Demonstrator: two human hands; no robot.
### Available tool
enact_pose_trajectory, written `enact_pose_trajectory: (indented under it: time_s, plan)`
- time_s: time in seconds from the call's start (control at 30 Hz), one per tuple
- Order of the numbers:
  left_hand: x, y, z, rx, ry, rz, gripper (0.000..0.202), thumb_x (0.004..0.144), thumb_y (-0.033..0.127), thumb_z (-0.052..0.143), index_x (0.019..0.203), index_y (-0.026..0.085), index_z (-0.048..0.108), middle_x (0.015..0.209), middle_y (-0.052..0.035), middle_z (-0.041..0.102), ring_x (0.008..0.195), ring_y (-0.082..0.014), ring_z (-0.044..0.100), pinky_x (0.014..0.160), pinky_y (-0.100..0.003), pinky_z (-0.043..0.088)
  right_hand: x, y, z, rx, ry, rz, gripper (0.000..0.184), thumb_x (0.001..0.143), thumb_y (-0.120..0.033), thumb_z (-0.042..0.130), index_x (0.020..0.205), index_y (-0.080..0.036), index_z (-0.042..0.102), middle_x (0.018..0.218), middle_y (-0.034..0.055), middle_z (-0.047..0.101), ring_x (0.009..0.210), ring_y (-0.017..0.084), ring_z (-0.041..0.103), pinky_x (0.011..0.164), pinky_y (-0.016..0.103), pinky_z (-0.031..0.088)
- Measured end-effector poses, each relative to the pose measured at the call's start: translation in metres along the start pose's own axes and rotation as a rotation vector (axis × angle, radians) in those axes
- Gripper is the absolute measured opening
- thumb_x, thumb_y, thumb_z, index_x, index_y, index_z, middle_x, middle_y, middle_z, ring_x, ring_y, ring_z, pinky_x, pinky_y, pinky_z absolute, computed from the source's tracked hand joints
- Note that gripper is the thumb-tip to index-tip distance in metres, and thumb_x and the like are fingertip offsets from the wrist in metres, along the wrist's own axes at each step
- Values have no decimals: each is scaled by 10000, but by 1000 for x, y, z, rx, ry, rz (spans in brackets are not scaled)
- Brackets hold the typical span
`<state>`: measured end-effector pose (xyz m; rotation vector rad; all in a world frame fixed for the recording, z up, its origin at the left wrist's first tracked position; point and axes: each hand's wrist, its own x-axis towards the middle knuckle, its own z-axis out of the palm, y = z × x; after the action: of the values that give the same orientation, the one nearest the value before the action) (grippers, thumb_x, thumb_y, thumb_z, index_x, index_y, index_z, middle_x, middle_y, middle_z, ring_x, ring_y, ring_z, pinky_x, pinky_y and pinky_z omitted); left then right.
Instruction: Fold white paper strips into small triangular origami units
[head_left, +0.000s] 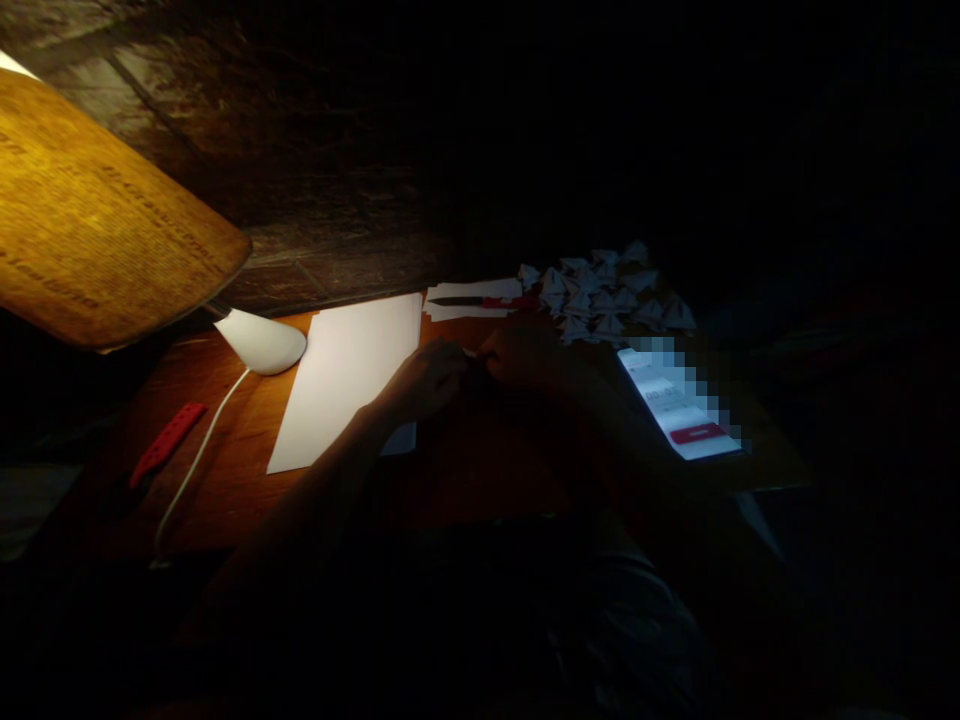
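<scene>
Head view: a small piece of paper [470, 353] is pinched between both hands at the middle of a dimly lit surface [225, 470].

The left hand [427, 380] and right hand [525, 358] are held together, fingers closed on the pale scrap, which shows only as a sliver between the fingertips; how it is folded cannot be told in the dark. For a clean fold, the edges would best be lined up squarely before the crease is pressed, and the piece kept in the lamp's light. A white sheet [345, 385] lies at 9 o'clock of the hands, partly under the left wrist. A pile of folded paper pieces [604, 290] sits at 1 o'clock, a cutter on paper strips [480, 301] at 12 o'clock, and a lit phone [679, 400] at 3 o'clock.
</scene>
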<state>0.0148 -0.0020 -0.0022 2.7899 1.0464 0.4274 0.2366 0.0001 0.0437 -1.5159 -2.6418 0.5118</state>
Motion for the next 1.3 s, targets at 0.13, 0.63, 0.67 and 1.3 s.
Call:
enact_pose_trajectory:
  time_s: [0.13,0.63,0.67,1.3]
  plan:
    - [0,0,-1,-14,7,2,254,937,129,502,926,202,745,1025,-94,713,1011,-253,622,917,-425,553,0,0,1,-1,3,-4,375,975,-245,522,1181,-197,832,1181,123,812,1028,259,727,780,335,430]
    - [0,0,-2,-32,1,1,266,948,135,502,946,208,758,1007,-87,703,1002,-250,626,916,-443,561,-2,0,-2,16,-2,-6,355,983,-233,527,1159,-181,831,1159,135,810,985,239,718,776,332,433]
    - [0,1,-2,-36,3,0,266,950,135,502,949,207,758,1007,-86,703,1004,-248,628,916,-440,561,-2,0,-2,21,-6,-4,352,987,-240,527,1160,-182,829,1157,133,810,978,236,718,769,330,428]
    - [-1,-3,3,-71,52,31,257,946,131,500,951,197,748,1025,-78,723,1038,-231,638,951,-392,549,-2,0,2,40,-18,-18,354,996,-235,535,1177,-177,835,1165,120,818,974,223,721,824,320,464]
